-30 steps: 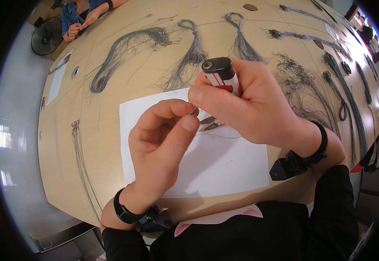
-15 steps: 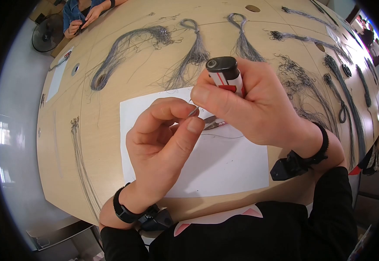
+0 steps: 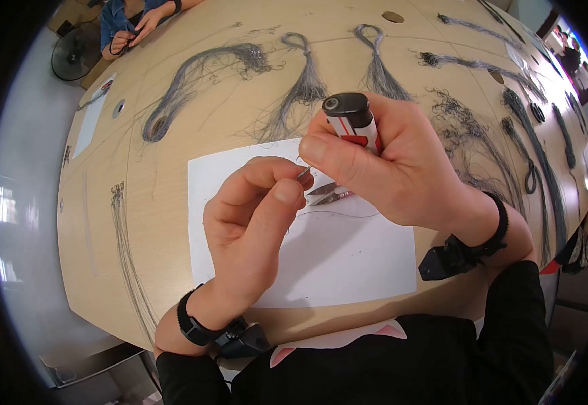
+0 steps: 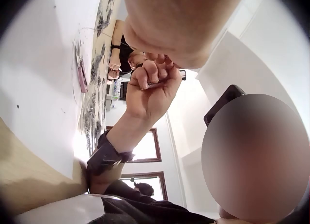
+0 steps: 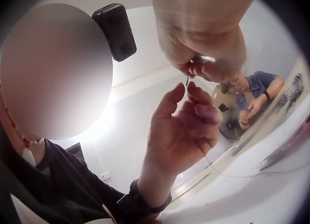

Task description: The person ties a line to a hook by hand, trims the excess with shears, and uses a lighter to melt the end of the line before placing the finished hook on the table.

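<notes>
My left hand (image 3: pixel 243 229) pinches a thin grey strand (image 3: pixel 304 173) between thumb and forefinger, over a white sheet of paper (image 3: pixel 348 270). Close beside it, my right hand (image 3: pixel 402 169) grips a small white and red object with a black top (image 3: pixel 349 111). Thumb and fingertips of that hand meet at the upper end of the strand, seen in the right wrist view as a short dark piece (image 5: pixel 187 80) between the hands. From the left palm a fine line (image 5: pixel 230 176) trails off. Small snips (image 3: pixel 329 194) lie on the paper, partly behind my hands.
Several bundles of grey line with hook-like ends lie about the table, among them a curved one (image 3: pixel 186 77), looped ones (image 3: pixel 307 74), and a loose tangle (image 3: pixel 466 125). Thin strands (image 3: pixel 126 250) lie at left. Another person (image 3: pixel 132 30) sits across the far left corner.
My left thumb and fingers have shifted slightly while still pinching the strand, and more of the snips shows between the hands. The right hand keeps its grip and has moved only a little.
</notes>
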{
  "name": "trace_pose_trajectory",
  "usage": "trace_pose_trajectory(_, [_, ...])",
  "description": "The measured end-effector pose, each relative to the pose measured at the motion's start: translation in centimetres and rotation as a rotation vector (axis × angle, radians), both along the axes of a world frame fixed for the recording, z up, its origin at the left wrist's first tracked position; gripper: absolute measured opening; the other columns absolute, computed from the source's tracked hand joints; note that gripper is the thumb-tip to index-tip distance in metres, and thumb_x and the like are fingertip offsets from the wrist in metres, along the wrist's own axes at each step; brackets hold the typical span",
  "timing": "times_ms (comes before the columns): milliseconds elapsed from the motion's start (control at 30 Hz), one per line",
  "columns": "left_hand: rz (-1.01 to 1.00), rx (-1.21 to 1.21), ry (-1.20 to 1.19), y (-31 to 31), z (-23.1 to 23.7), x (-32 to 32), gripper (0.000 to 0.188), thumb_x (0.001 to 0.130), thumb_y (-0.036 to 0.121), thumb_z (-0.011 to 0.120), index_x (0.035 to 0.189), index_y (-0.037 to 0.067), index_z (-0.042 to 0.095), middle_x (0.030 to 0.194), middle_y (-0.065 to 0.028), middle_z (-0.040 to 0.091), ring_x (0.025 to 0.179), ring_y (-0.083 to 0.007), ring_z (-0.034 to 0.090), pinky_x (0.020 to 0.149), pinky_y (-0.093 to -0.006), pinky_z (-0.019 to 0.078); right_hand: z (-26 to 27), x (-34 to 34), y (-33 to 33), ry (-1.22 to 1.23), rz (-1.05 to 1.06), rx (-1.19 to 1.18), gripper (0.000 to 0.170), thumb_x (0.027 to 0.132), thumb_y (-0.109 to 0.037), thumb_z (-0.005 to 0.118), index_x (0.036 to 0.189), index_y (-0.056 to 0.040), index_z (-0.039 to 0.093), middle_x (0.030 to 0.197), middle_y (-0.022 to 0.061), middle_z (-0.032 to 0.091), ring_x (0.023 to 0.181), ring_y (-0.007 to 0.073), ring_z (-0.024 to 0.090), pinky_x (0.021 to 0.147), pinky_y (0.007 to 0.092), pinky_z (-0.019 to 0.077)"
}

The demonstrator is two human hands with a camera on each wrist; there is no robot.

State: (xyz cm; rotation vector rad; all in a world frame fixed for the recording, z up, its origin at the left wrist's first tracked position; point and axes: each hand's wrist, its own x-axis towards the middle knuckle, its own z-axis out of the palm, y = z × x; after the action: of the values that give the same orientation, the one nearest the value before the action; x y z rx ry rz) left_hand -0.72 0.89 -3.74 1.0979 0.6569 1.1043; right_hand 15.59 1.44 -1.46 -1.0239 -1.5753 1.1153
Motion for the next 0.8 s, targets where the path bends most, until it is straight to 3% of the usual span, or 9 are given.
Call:
trace_pose_trajectory(267, [-0.004, 0.105, 0.001, 0.4, -0.5, 0.0, 0.006, 0.081, 0.001, 0.050, 0.085, -0.001, 0.054, 0.084, -0.0041, 0.054, 0.073, -0.0064, 0.047, 0.063, -0.0182, 0.0367, 0.4, -0.1, 0.0, -0.003, 0.003, -0.095, 0.012, 0.079, -0.011, 0.055, 0.074, -0.0009, 0.052, 0.063, -0.0030, 0.048, 0.056, 0.0025, 0.041, 0.049, 0.0178, 0.0338])
trace_pose_trajectory(333, [0.028, 0.105, -0.001, 0.6, -0.5, -0.1, 0.006, 0.081, 0.001, 0.050, 0.084, -0.002, 0.054, 0.084, -0.0039, 0.054, 0.072, -0.0063, 0.046, 0.063, -0.0182, 0.0366, -0.2, -0.4, 0.2, -0.011, -0.001, 0.038, 0.023, 0.075, -0.022, 0.058, 0.072, 0.0011, 0.055, 0.047, -0.0001, 0.042, 0.045, 0.0044, 0.036, 0.040, 0.0215, 0.0300])
trace_pose_trajectory(467, [0.038, 0.171, 0.069, 0.8, -0.3, -0.4, 0.007, 0.081, 0.004, 0.051, 0.085, -0.001, 0.055, 0.083, -0.0033, 0.055, 0.070, -0.0058, 0.046, 0.060, -0.0180, 0.0366, -0.1, 0.0, 0.1, -0.081, -0.064, 0.028, 0.025, 0.075, -0.024, 0.059, 0.072, 0.0004, 0.056, 0.046, 0.0008, 0.040, 0.044, 0.0045, 0.035, 0.040, 0.0212, 0.0296])
trace_pose_trajectory(533, [0.131, 0.148, 0.073, 0.7, 0.9, -0.5, 0.011, 0.081, 0.010, 0.051, 0.085, 0.000, 0.056, 0.082, -0.0035, 0.056, 0.066, -0.0054, 0.045, 0.056, -0.0174, 0.0355, 0.2, 0.2, 0.5, -0.105, -0.092, 0.139, 0.024, 0.074, -0.023, 0.059, 0.075, 0.0013, 0.056, 0.049, 0.0056, 0.045, 0.043, 0.0118, 0.041, 0.041, 0.0255, 0.0333])
trace_pose_trajectory(567, [0.169, 0.171, 0.033, 0.9, 1.5, -0.8, 0.013, 0.082, 0.011, 0.051, 0.086, 0.000, 0.055, 0.083, -0.0043, 0.056, 0.064, -0.0055, 0.044, 0.053, -0.0176, 0.0342, 0.2, 0.3, 0.7, -0.099, -0.086, 0.144, 0.024, 0.074, -0.023, 0.059, 0.075, 0.0013, 0.056, 0.049, 0.0056, 0.045, 0.043, 0.0118, 0.041, 0.041, 0.0255, 0.0333])
trace_pose_trajectory(633, [0.134, 0.209, -0.093, 1.5, 2.7, -1.8, 0.016, 0.082, 0.014, 0.050, 0.089, 0.001, 0.054, 0.084, -0.0052, 0.056, 0.064, -0.0063, 0.044, 0.052, -0.0187, 0.0339, -0.2, 0.4, 1.1, -0.429, -0.073, 0.272, 0.021, 0.072, -0.018, 0.058, 0.077, 0.0018, 0.054, 0.059, 0.0130, 0.052, 0.052, 0.0244, 0.050, 0.050, 0.0325, 0.0391])
trace_pose_trajectory(667, [0.145, 0.211, -0.091, 1.5, 3.6, -1.9, 0.016, 0.082, 0.014, 0.050, 0.089, 0.001, 0.054, 0.084, -0.0052, 0.056, 0.064, -0.0063, 0.044, 0.052, -0.0187, 0.0339, -0.9, 0.5, 1.2, -0.426, -0.061, 0.276, 0.021, 0.072, -0.018, 0.058, 0.077, 0.0018, 0.054, 0.059, 0.0130, 0.052, 0.052, 0.0244, 0.050, 0.050, 0.0325, 0.0391])
trace_pose_trajectory(733, [0.253, 0.241, -0.121, 1.1, 6.0, -2.2, 0.014, 0.085, 0.018, 0.046, 0.088, 0.006, 0.051, 0.082, -0.0020, 0.049, 0.068, -0.0087, 0.041, 0.052, -0.0180, 0.0318, -2.7, 0.9, 1.7, -0.712, 0.053, 0.196, 0.020, 0.072, -0.016, 0.058, 0.084, -0.0002, 0.053, 0.076, 0.0127, 0.052, 0.070, 0.0260, 0.051, 0.063, 0.0319, 0.0412])
trace_pose_trajectory(800, [0.310, 0.240, -0.226, 0.6, 8.5, -3.1, 0.013, 0.085, 0.018, 0.047, 0.087, 0.006, 0.050, 0.081, 0.0002, 0.047, 0.070, -0.0090, 0.039, 0.051, -0.0181, 0.0309, -4.0, 1.4, 2.2, -0.792, 0.062, 0.227, 0.020, 0.071, -0.015, 0.056, 0.084, -0.0002, 0.052, 0.078, 0.0137, 0.053, 0.075, 0.0283, 0.051, 0.067, 0.0338, 0.0405])
